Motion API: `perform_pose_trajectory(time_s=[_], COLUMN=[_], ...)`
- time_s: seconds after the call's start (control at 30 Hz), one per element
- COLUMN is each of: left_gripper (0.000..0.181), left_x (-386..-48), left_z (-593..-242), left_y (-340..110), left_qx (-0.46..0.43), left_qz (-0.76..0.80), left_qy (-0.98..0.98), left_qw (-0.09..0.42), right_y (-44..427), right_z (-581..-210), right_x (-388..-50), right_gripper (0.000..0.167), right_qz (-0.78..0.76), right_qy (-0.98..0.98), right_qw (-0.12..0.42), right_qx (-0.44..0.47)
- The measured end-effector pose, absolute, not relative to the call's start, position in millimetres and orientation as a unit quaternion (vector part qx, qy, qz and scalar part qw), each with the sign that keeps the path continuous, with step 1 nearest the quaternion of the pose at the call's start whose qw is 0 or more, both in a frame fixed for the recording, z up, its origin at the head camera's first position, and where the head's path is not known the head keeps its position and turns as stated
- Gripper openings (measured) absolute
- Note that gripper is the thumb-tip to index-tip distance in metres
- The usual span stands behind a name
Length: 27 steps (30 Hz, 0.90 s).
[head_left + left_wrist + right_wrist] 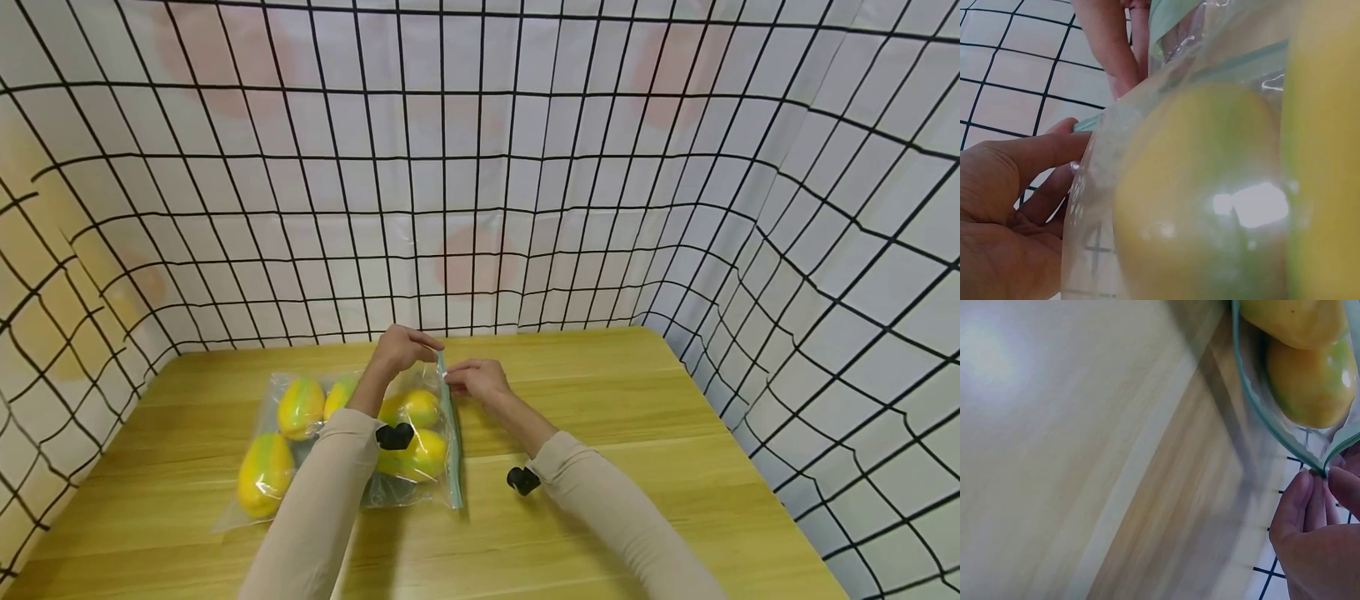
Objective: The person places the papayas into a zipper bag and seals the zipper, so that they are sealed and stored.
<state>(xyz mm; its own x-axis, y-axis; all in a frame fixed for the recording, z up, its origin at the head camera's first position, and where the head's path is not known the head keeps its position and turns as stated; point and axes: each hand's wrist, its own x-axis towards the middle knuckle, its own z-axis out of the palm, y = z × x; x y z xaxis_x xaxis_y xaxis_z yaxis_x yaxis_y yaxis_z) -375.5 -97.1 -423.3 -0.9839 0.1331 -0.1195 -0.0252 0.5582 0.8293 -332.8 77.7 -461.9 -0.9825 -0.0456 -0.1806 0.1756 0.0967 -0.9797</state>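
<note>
A clear zip bag (397,493) lies on the table, holding several yellow-and-green fruits (267,475) that look like mangoes or papayas. Its teal zip strip (453,450) runs along the right side. In the right wrist view the two sides of the strip (1254,403) stand apart and meet at the far corner. My right hand (480,379) pinches that corner between thumb and fingers (1294,503). At the bag's far end, my left hand (401,346) holds the edge near the strip, with its thumb and fingers (1041,153) around the plastic.
The wooden table (637,417) extends on both sides of the bag. White walls with a black grid (480,183) enclose its back and sides. Dark heart-shaped pieces (523,480) sit at both cuffs.
</note>
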Motion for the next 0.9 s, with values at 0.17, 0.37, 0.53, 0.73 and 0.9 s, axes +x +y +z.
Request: perform_pose_trajectory(time_s=[0.17, 0.37, 0.53, 0.73, 0.9], left_gripper=[0.016, 0.014, 0.014, 0.017, 0.02], left_x=[-375.1, -377.2, -377.0, -377.1, -379.5], left_z=[-421.6, -419.6, -417.7, -415.0, -414.4], left_y=[-96.4, -95.2, -93.6, -94.5, -96.0], left_qx=[0.031, 0.018, 0.018, 0.018, 0.008], left_qz=[0.474, 0.477, 0.476, 0.474, 0.475], left_qy=[0.876, 0.875, 0.876, 0.877, 0.877], left_qw=[0.081, 0.08, 0.076, 0.069, 0.065], right_y=[82.0, 86.1, 88.9, 91.9, 94.7], right_z=[-459.5, -459.1, -457.5, -456.0, -455.3], right_x=[-325.6, -319.2, -313.2, -306.2, -300.2], right_gripper=[0.019, 0.018, 0.016, 0.016, 0.015], right_qz=[-0.656, -0.641, -0.622, -0.615, -0.614], right_qy=[0.748, 0.76, 0.775, 0.779, 0.777], right_qw=[0.092, 0.105, 0.112, 0.121, 0.14], right_qx=[0.033, 0.02, 0.006, -0.004, -0.007])
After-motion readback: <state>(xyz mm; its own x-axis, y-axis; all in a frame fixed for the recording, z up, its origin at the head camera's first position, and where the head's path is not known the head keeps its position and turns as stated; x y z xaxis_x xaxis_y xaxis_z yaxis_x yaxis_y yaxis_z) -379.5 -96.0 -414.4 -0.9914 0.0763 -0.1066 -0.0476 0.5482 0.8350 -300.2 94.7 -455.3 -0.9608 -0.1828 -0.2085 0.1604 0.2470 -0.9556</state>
